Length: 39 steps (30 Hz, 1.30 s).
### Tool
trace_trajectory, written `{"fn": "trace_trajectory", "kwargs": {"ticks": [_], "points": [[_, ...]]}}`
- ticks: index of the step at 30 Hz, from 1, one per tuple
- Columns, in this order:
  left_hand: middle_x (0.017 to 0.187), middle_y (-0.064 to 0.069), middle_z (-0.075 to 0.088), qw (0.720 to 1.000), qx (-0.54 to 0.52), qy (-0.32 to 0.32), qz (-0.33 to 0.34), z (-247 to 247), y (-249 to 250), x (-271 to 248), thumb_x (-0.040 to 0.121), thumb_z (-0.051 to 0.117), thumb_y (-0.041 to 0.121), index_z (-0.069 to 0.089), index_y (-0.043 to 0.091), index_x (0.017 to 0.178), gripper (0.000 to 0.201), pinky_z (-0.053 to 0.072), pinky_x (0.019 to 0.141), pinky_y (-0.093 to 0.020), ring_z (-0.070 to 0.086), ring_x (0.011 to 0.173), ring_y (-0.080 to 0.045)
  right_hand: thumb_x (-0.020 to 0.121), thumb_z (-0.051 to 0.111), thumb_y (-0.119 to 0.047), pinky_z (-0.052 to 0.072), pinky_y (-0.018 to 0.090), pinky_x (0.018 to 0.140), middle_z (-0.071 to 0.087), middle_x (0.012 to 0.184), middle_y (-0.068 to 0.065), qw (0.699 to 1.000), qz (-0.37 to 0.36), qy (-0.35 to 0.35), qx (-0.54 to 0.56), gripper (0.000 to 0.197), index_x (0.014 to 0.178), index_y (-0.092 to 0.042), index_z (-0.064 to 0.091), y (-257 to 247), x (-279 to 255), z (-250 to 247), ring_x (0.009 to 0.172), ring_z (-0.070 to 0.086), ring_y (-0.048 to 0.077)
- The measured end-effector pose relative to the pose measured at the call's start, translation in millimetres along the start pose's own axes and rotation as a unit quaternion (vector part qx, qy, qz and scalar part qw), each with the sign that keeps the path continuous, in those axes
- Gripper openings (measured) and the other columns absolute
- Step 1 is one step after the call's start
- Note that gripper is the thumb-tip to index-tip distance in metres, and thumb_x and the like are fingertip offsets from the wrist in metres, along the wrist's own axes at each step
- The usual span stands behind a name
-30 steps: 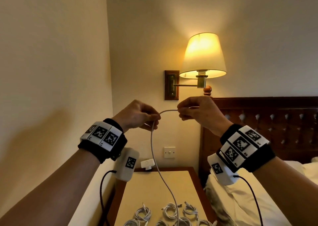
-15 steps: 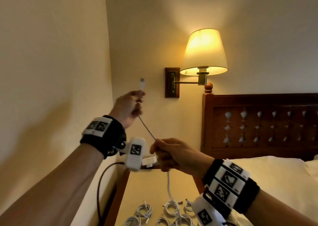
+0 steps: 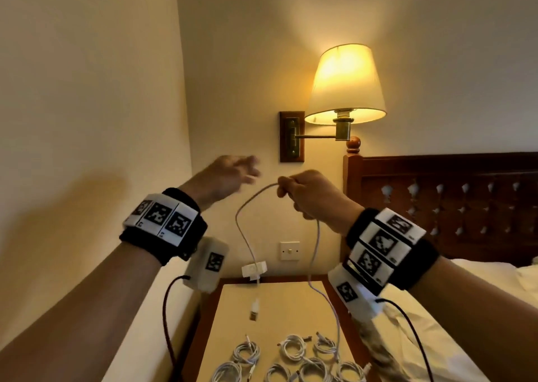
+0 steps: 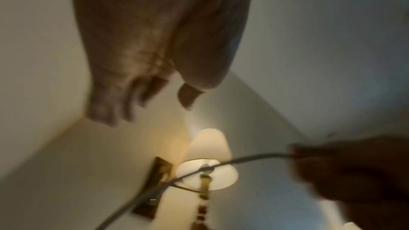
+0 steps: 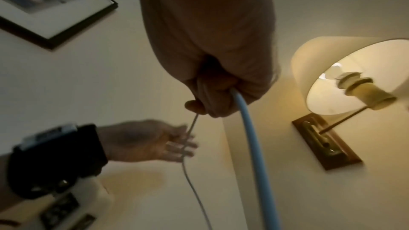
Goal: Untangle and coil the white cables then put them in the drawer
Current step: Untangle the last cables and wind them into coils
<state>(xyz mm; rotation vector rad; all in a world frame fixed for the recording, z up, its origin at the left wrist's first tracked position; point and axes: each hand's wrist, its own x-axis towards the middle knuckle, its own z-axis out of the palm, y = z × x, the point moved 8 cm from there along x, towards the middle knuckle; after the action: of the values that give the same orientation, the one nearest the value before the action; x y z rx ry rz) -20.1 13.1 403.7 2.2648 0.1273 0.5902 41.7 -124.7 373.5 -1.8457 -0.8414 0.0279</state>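
My right hand is raised in front of the wall and grips a white cable. The cable arcs left out of the fist, then hangs down to a USB plug above the bedside table. A second strand drops from under the fist toward the table. My left hand is blurred, just left of the right hand, fingers spread and holding nothing. In the left wrist view its fingers hang loose above the cable. In the right wrist view the cable leaves my clenched right hand. Several coiled white cables lie on the table's near part.
A lit wall lamp on a brass arm hangs right above my hands. A dark wooden headboard and a bed with white sheets are to the right. A wall switch and a white adapter sit behind the table.
My left hand has let go of the cable end, which now dangles. My right hand rose from table height to chest height with the cable, and the left hand dropped and opened.
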Motion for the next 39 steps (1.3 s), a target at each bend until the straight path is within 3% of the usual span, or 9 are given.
{"fn": "trace_trajectory", "kwargs": {"ticks": [3, 8, 15, 18, 22, 27, 30, 34, 39], "points": [[0.083, -0.001, 0.058, 0.996, -0.015, -0.084, 0.018, 30.6, 18.4, -7.8, 0.101, 0.044, 0.033, 0.066, 0.017, 0.098, 0.028, 0.043, 0.07, -0.027, 0.052, 0.075, -0.015, 0.103, 0.041, -0.031, 0.031, 0.021, 0.042, 0.045, 0.064, 0.0, 1.0, 0.004, 0.0, 0.017, 0.034, 0.091, -0.007, 0.063, -7.0, 11.9, 0.4, 0.05, 0.038, 0.01], [0.09, -0.011, 0.067, 0.986, 0.074, 0.146, -0.009, -57.4, -28.4, 4.9, 0.097, 0.054, 0.016, 0.065, 0.015, 0.068, 0.031, 0.039, 0.075, -0.02, 0.059, 0.091, -0.022, 0.104, 0.037, -0.038, 0.027, 0.021, 0.044, 0.04, 0.059, -0.003, 0.996, 0.073, -0.053, 0.022, 0.04, 0.074, -0.016, 0.053, 35.6, -8.2, -28.3, 0.046, 0.034, 0.008], [0.117, -0.004, 0.066, 0.999, 0.044, -0.001, -0.013, -22.9, -6.6, -2.3, 0.099, 0.044, 0.043, 0.059, 0.01, 0.126, 0.046, 0.04, 0.099, -0.032, 0.06, 0.113, -0.02, 0.103, 0.041, -0.033, 0.026, 0.021, 0.044, 0.041, 0.058, -0.004, 0.999, 0.014, -0.022, 0.022, 0.036, 0.078, -0.013, 0.056, 5.3, -7.0, -25.1, 0.047, 0.034, 0.008], [0.099, -0.005, 0.068, 0.992, -0.043, -0.117, -0.012, 14.0, 12.7, -12.5, 0.096, 0.05, 0.037, 0.068, 0.014, 0.111, 0.033, 0.052, 0.085, -0.033, 0.065, 0.092, -0.02, 0.104, 0.04, -0.032, 0.028, 0.02, 0.044, 0.042, 0.058, -0.007, 0.999, -0.013, -0.031, 0.007, 0.034, 0.079, -0.015, 0.056, -17.1, 2.5, -13.4, 0.046, 0.035, 0.006], [0.082, 0.001, 0.062, 0.998, -0.033, -0.051, -0.033, -14.6, 5.4, -8.4, 0.088, 0.065, 0.027, 0.074, 0.015, 0.082, 0.016, 0.042, 0.075, -0.031, 0.048, 0.078, -0.017, 0.104, 0.038, -0.037, 0.029, 0.018, 0.042, 0.04, 0.058, -0.004, 0.995, 0.01, -0.094, 0.009, 0.039, 0.076, -0.015, 0.054, -11.6, 4.4, -9.9, 0.045, 0.035, 0.006], [0.091, -0.011, 0.058, 0.99, 0.037, 0.088, -0.102, -86.9, -30.4, -8.8, 0.093, 0.061, 0.019, 0.071, 0.006, 0.082, 0.02, 0.039, 0.065, -0.029, 0.046, 0.072, -0.019, 0.102, 0.043, -0.037, 0.027, 0.019, 0.042, 0.039, 0.056, -0.003, 0.995, 0.039, -0.086, -0.029, 0.04, 0.072, -0.015, 0.054, 11.0, -3.6, -38.0, 0.044, 0.033, 0.006], [0.099, 0.0, 0.068, 0.977, 0.164, -0.001, -0.135, -91.1, -43.7, -16.6, 0.087, 0.068, 0.029, 0.076, 0.017, 0.094, 0.015, 0.045, 0.072, -0.027, 0.056, 0.084, -0.015, 0.101, 0.047, -0.036, 0.027, 0.018, 0.042, 0.039, 0.058, -0.002, 0.995, 0.038, -0.077, -0.04, 0.037, 0.074, -0.013, 0.057, 13.7, -6.8, -46.1, 0.045, 0.032, 0.006], [0.117, 0.006, 0.067, 0.997, -0.003, -0.073, -0.014, -59.3, -1.9, -25.2, 0.065, 0.079, 0.056, 0.064, 0.022, 0.12, 0.067, 0.046, 0.088, -0.022, 0.063, 0.105, -0.01, 0.101, 0.048, -0.035, 0.028, 0.018, 0.041, 0.038, 0.06, -0.002, 0.996, -0.004, -0.062, -0.057, 0.034, 0.079, -0.011, 0.06, -8.6, -2.8, -35.2, 0.047, 0.032, 0.007], [0.087, 0.007, 0.066, 0.985, 0.077, -0.113, 0.102, 9.8, 30.2, -25.4, 0.097, 0.05, 0.033, 0.07, 0.024, 0.103, 0.023, 0.047, 0.074, -0.027, 0.059, 0.084, -0.007, 0.1, 0.046, -0.038, 0.03, 0.018, 0.04, 0.038, 0.058, -0.002, 0.996, -0.046, -0.064, -0.041, 0.036, 0.08, -0.012, 0.061, -30.5, 6.0, -10.7, 0.046, 0.033, 0.008]]}}
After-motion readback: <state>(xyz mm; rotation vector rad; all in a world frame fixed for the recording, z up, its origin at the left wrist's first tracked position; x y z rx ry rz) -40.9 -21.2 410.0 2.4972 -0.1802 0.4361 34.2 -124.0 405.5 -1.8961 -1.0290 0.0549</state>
